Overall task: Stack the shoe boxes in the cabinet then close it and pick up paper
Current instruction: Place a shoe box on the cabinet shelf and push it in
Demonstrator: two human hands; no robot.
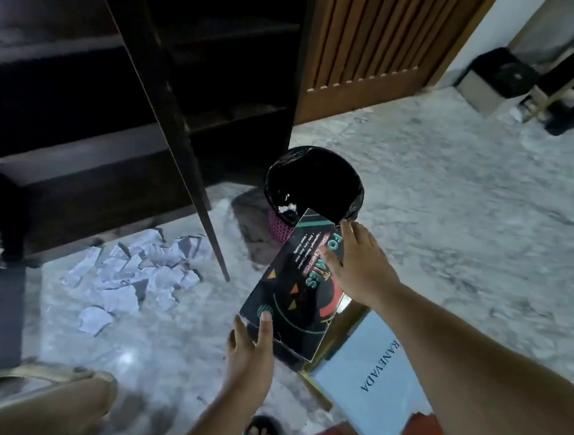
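The black shoe box (295, 286) with colored print is held between both hands, above the marble floor (450, 213) and just near the waste bin (314, 185) with a black liner. The left hand (251, 348) grips the near end of the box: the thumb lies on the lid and the fingers curl under the edge. The right hand (361, 264) lies on the far right part of the lid with the fingers straight and spread, the forearm reaching from the near right. Under the box is a pale blue shoe box (369, 378). To the left, torn paper pieces (129, 277) lie on the floor before the open dark cabinet (134, 85).
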